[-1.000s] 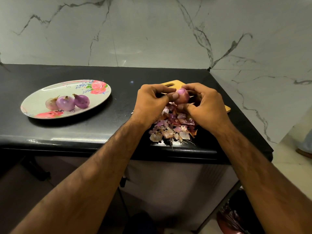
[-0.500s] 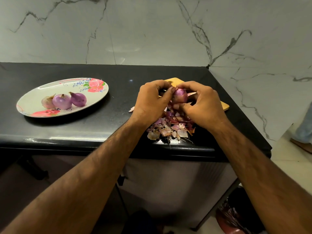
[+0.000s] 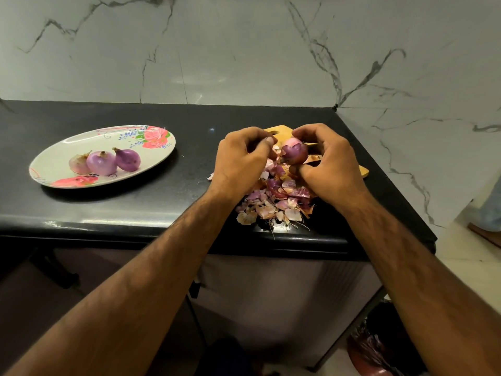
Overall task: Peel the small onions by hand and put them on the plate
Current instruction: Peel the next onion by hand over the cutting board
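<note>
Head view only. Locate the onion [image 3: 295, 151] above the peel heap [image 3: 273, 202], clear of the tabletop [image 3: 162, 202] and near the yellow cutting board [image 3: 279, 129]. Note the grip of the right hand [image 3: 328, 164]: closed round the onion, fingers over the top, thumb underneath. Note the left hand [image 3: 238, 161] just beside the onion: fingers curled, thumb tip pressed to forefinger; cannot tell if pinching a flake of skin. Observe pale flesh bared at the onion's top and darker purple skin lower down. Judge peeling as under way, not finished.

Count three peeled onions [image 3: 101, 162] on the plate [image 3: 54, 164], touching in a row, well apart from the hands and to their left. Treat these as done. Remaining for the held onion: strip the rest of the skin, carry across, set down on the plate beside the others. Find no further unpeeled onions in view; possibly more hidden behind the hands or under the heap, cannot tell.
</note>
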